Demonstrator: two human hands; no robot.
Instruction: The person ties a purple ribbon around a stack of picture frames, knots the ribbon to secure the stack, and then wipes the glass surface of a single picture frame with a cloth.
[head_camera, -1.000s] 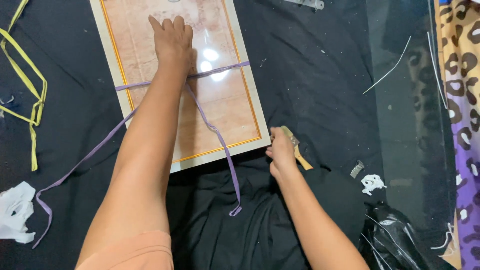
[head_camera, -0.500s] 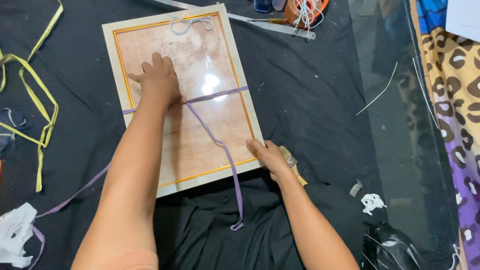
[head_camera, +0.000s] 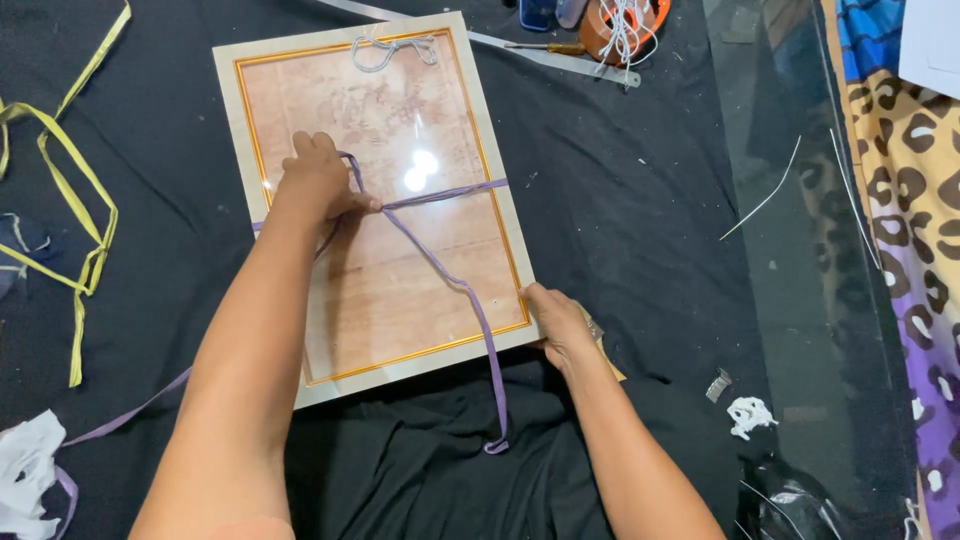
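Purple ribbon (head_camera: 440, 270) already runs across the framed picture (head_camera: 375, 200) on the black cloth (head_camera: 640, 220). Left hand (head_camera: 320, 185) pinches the ribbon at mid-frame crossing; right hand (head_camera: 560, 325) grips the frame's lower right corner, fingers closed. No knot yet; loose tail hangs off bottom edge.

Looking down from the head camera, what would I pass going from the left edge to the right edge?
Yellow ribbon → left hand on the picture frame → right hand at the frame's corner → white scrap → leopard-print fabric.
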